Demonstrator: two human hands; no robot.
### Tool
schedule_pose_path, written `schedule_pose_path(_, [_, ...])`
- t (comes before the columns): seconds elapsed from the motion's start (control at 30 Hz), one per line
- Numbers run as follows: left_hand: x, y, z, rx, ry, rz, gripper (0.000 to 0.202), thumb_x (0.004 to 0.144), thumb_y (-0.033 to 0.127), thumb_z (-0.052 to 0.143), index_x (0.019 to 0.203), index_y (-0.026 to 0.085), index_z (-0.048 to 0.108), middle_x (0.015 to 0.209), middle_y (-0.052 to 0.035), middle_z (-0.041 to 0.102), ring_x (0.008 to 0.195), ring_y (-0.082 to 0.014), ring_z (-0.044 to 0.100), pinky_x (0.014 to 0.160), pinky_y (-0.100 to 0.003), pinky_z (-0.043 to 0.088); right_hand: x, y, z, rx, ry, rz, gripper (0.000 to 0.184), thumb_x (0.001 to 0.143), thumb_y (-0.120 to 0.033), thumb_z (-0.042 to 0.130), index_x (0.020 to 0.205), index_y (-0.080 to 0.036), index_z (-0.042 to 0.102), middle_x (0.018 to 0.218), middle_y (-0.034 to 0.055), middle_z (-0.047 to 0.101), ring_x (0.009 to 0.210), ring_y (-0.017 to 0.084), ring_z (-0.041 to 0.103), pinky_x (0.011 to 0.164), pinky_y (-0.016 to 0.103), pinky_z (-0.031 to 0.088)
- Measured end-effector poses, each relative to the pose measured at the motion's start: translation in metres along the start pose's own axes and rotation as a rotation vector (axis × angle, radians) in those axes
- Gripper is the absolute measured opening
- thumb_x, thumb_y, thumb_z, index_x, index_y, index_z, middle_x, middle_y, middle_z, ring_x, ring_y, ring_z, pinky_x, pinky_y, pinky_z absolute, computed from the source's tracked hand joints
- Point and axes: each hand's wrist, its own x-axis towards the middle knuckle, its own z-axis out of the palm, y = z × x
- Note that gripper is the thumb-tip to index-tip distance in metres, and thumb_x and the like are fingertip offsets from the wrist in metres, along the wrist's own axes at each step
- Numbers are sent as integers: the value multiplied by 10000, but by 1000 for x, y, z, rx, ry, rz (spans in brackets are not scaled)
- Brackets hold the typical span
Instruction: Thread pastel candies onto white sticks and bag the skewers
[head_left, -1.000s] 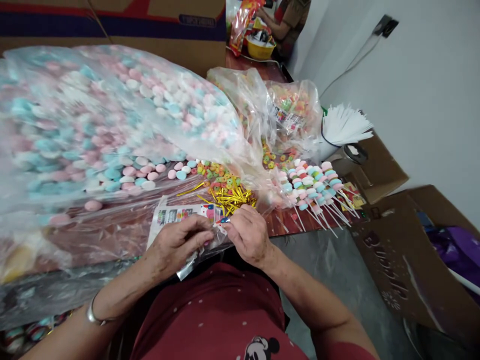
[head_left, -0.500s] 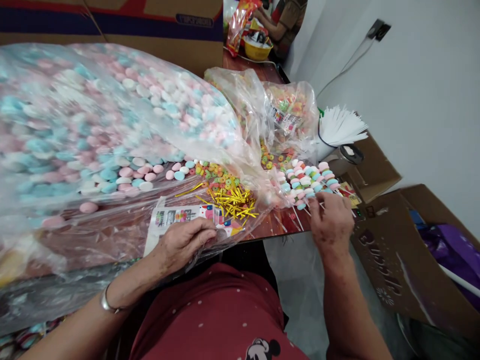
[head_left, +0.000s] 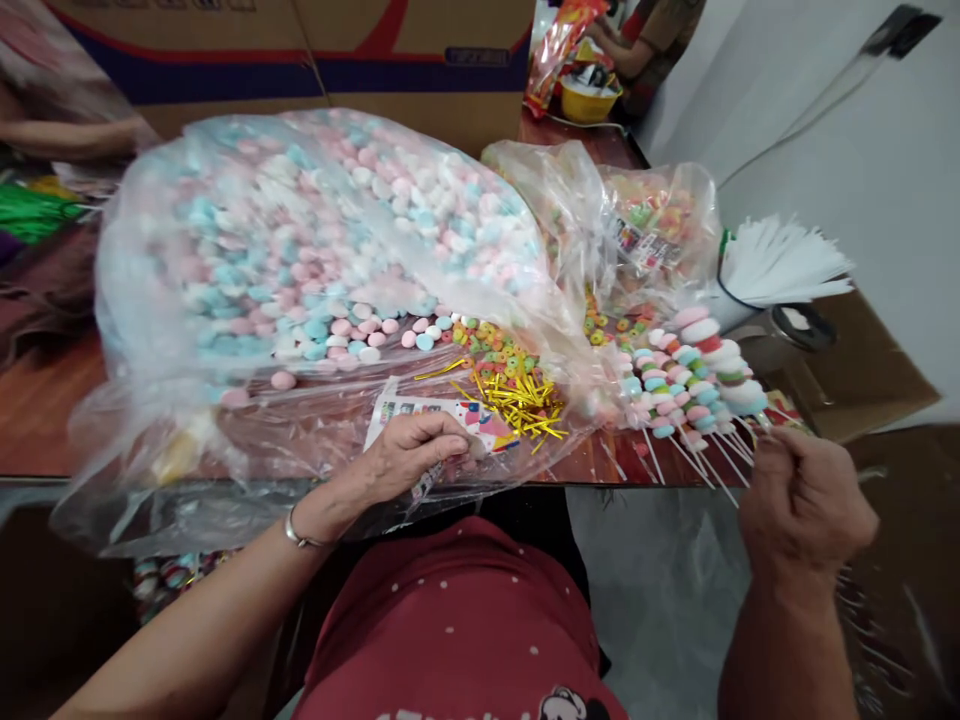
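Note:
My right hand (head_left: 806, 500) is closed round the stick of a marshmallow skewer (head_left: 718, 358), raised and tilted to the left. Below it, a pile of similar marshmallow skewers (head_left: 679, 390) lies at the table edge with sticks toward me. My left hand (head_left: 409, 455) has its thumb and fingers together above a printed plastic wrapper (head_left: 386, 405); what they hold, if anything, is hidden. Gold twist ties (head_left: 525, 405) lie beyond its fingertips, beside ring-shaped gummies (head_left: 495, 350). A big clear bag of pink, white and blue marshmallows (head_left: 337, 220) spreads across the table.
Another bag of gummies (head_left: 656, 205) stands at the back right, near a bundle of white sticks (head_left: 784, 262). Cardboard boxes stand behind the table (head_left: 420, 110) and at right. A yellow bowl (head_left: 589, 100) is at the back, with another person's arm close by.
My right hand has moved right and toward me, lifting a skewer off the pile. The left hand keeps nearly the same place over the wrapper. The view has swung left.

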Motion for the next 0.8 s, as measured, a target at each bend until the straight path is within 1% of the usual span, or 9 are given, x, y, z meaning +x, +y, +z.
schedule_pose_path(0.03, [-1,1,-2,9,-4,-6,295,827,405,652,713,133,642,688,-48,704,560,-105,574,534,-207,446,3,-6,-3,119,4,-46,120,861,-166,572,924,-200,668,781,58,661,709,203,598,650,324,454])
schedule_pose_path(0.1, [-1,1,-6,40,-9,2,296,832,400,649,704,133,643,673,-42,696,561,-100,568,536,-201,440,10,-23,-8,311,-48,-161,191,828,-94,615,965,-219,660,780,30,661,686,181,596,672,325,478])
schedule_pose_path(0.2, [-2,0,-10,70,2,30,279,814,382,676,699,128,653,624,-27,667,552,-95,552,533,-196,433,20,-47,-11,441,-186,-320,247,817,-46,633,1004,-207,639,764,21,658,661,164,573,676,331,480])
schedule_pose_path(0.27, [-2,-2,-12,40,-15,29,281,799,392,695,720,125,657,636,-34,678,545,-97,550,527,-201,438,25,-58,-10,463,-266,-386,218,844,-55,611,1017,-187,625,782,35,668,674,168,565,676,337,474])
schedule_pose_path(0.37, [-3,-3,-13,-46,-74,-3,303,776,418,716,737,125,650,661,-47,700,523,-96,544,513,-211,448,30,-66,-6,449,-308,-447,173,877,-80,578,1018,-174,616,797,46,681,682,175,556,688,346,471])
schedule_pose_path(0.43, [-3,-3,-14,-70,-96,-28,294,764,407,728,729,125,652,653,-45,702,506,-91,535,502,-210,443,32,-69,-4,443,-314,-484,181,877,-79,579,1022,-181,615,800,43,689,677,176,558,700,349,470])
schedule_pose_path(0.57, [-4,-3,-14,-63,-91,-61,246,747,344,735,677,125,649,622,-36,697,513,-83,531,507,-196,423,30,-69,-1,419,-317,-543,223,861,-77,608,1057,-182,613,784,49,689,685,190,563,706,358,468])
schedule_pose_path(0.73, [-2,-4,-15,-52,-70,-98,245,726,330,732,633,126,632,580,-33,684,515,-88,539,520,-200,420,29,-66,-2,397,-280,-536,276,821,-26,642,1056,-171,627,806,60,697,714,191,588,719,359,469])
schedule_pose_path(0.8, [-2,-4,-14,-60,-70,-107,248,724,333,732,628,130,626,571,-29,680,504,-88,538,515,-203,418,29,-66,-2,399,-284,-531,286,810,-17,651,1052,-169,635,801,58,697,714,188,594,723,357,470])
